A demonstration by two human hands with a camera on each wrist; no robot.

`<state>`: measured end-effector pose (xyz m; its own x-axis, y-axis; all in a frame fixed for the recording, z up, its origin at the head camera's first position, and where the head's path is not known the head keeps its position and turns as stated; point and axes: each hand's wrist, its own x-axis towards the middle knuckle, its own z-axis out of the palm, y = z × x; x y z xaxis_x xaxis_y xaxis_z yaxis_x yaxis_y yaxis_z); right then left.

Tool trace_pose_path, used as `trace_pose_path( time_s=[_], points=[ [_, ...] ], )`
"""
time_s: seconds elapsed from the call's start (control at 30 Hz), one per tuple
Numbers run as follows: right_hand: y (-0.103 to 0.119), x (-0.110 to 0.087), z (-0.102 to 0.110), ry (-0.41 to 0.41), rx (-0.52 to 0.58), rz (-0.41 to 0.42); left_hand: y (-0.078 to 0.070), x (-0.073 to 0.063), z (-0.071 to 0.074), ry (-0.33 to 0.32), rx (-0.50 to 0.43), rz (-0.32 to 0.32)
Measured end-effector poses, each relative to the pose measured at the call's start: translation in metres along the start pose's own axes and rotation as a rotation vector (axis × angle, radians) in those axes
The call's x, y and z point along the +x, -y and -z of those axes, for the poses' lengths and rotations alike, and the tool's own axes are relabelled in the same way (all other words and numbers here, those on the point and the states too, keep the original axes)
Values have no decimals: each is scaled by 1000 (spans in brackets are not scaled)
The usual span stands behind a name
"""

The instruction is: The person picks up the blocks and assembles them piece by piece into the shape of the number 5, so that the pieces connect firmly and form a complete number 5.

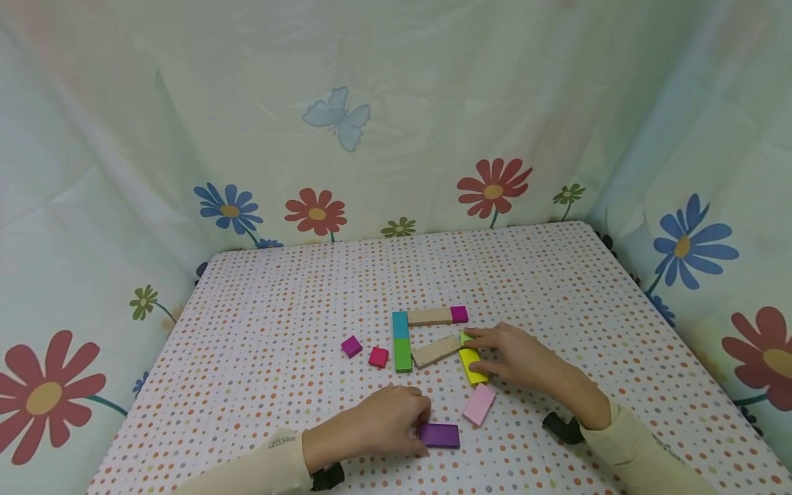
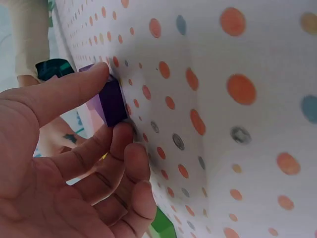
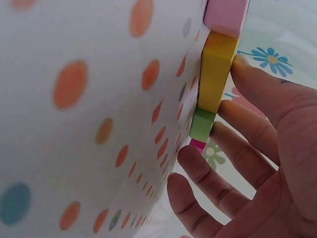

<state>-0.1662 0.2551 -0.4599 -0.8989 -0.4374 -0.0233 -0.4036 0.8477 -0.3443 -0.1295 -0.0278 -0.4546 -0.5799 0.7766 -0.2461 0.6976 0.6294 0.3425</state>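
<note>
My left hand (image 1: 383,419) pinches the left end of a purple block (image 1: 439,436) lying at the near side of the table. The left wrist view shows its thumb (image 2: 91,79) on one side of that block and a fingertip on the other. Farther right, my right hand (image 1: 516,350) touches a yellow block (image 1: 473,370) with its thumb. Its other fingers, loosely bent, reach a light green block (image 3: 202,126) set end to end with the yellow one. A pink block (image 1: 479,404) lies at the yellow block's near end.
A blue block (image 1: 400,325) and a green block (image 1: 403,356) form a column, with two wooden blocks (image 1: 430,316) running right from it. One magenta block (image 1: 459,314) ends the far wooden one. Another magenta cube (image 1: 351,346) and a red cube (image 1: 379,357) lie left on the dotted cloth (image 1: 278,309).
</note>
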Motion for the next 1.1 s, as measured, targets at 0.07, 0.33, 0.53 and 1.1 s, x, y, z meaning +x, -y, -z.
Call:
trace_pose_path(
  time_s=[0.07, 0.33, 0.53, 1.1],
  points=[
    [-1, 0, 0, 1, 5, 2, -1, 1, -1, -3, 3, -9],
    [-3, 1, -2, 7, 10, 8, -7, 8, -5, -6, 9, -30],
    [-3, 1, -2, 5, 7, 2, -9, 11, -7, -21, 9, -58],
    [-3, 0, -2, 3, 28, 7, -9, 9, -10, -68, -69, -30]
  ],
)
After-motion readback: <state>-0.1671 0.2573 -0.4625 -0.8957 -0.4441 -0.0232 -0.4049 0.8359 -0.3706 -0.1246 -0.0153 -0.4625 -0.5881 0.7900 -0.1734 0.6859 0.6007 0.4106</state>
